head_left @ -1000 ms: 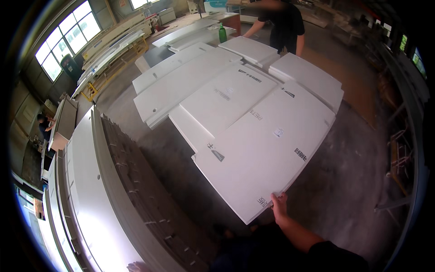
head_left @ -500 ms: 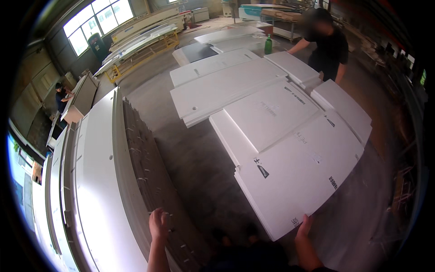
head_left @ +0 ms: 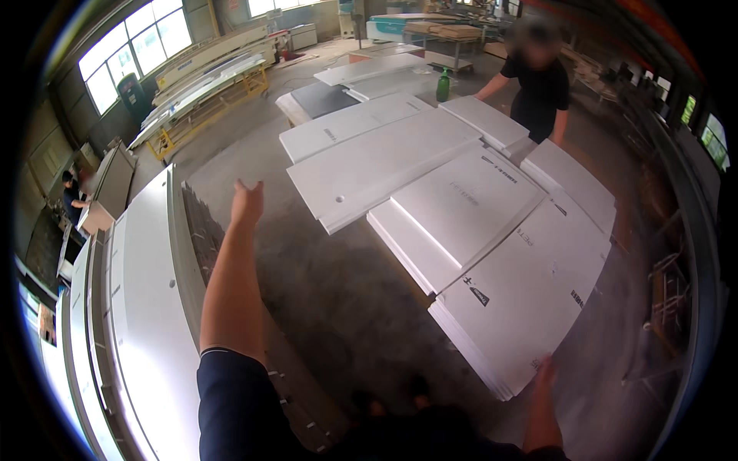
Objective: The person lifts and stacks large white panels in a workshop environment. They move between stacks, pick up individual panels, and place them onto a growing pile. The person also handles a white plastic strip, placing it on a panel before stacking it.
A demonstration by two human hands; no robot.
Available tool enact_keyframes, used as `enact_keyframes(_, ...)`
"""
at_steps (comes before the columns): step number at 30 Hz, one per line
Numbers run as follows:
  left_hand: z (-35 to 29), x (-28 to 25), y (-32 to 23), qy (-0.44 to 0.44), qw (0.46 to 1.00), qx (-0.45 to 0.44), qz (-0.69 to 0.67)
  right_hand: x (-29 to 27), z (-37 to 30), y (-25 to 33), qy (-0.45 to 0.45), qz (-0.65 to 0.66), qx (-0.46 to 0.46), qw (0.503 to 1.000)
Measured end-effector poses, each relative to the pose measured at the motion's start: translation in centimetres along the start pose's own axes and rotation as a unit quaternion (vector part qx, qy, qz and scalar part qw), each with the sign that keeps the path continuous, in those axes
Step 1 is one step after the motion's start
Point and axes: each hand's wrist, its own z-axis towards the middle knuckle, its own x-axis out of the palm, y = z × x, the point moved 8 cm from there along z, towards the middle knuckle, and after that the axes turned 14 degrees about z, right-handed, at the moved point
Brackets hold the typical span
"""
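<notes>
My left hand [head_left: 247, 201] is stretched forward over the floor, thumb and fingers apart, holding nothing. It hangs between the tall row of pale panels [head_left: 150, 307] on the left and the spread of flat panels on the right. At the near corner of a stack of white panels [head_left: 530, 269], my right hand [head_left: 544, 375] touches the edge; blur and the angle hide most of its fingers. A smaller white panel [head_left: 469, 203] overlaps the far part of this stack. Beyond it lies a long white panel [head_left: 384, 165] with a round hole near one end.
A co-worker in black [head_left: 536, 88] stands at the far right with a hand by a white panel [head_left: 488, 121]. A green bottle [head_left: 443, 86] stands at the back. Far left, another person [head_left: 72, 196] is beside a long panel. Yellow-framed racks [head_left: 204, 104] stand behind.
My left hand has swung forward and up from beside the left panel row, with its arm now extended. My right hand stays by the stack's near corner. The view has shifted somewhat.
</notes>
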Motion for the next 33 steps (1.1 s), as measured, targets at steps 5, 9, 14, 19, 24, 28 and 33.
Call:
enact_keyframes(5, 5.0, -6.3, 5.6, 0.068, 0.948, 0.131, 0.282, -0.7, -4.5, 3.6, -0.2, -0.13, -0.046, 0.97)
enact_keyframes(9, 7.5, -9.9, 17.0, 0.126, 0.869, 0.129, 0.461, 2.6, -10.8, 11.0, -0.236, -0.203, -0.075, 0.947)
enact_keyframes(14, 8.5, -18.0, 34.4, 0.08, 0.875, -0.057, 0.475, 9.8, -17.9, 18.7, -0.213, -0.274, -0.137, 0.928)
enact_keyframes(19, 7.6, -21.1, 47.2, 0.103, 0.888, -0.149, 0.423, 19.7, -20.8, 22.4, -0.165, -0.285, -0.145, 0.933)
enact_keyframes(24, 8.9, -21.0, 49.6, 0.06, 0.853, -0.112, 0.507, 27.5, -22.6, 23.2, -0.125, -0.309, -0.094, 0.938)
enact_keyframes(28, 11.7, -21.6, 49.5, 0.033, 0.838, -0.103, 0.535, 28.6, -23.3, 23.2, -0.16, -0.322, -0.081, 0.929)
enact_keyframes(33, 17.1, -22.2, 52.9, 0.071, 0.823, -0.118, 0.552, 29.5, -24.2, 22.2, -0.162, -0.313, -0.055, 0.934)
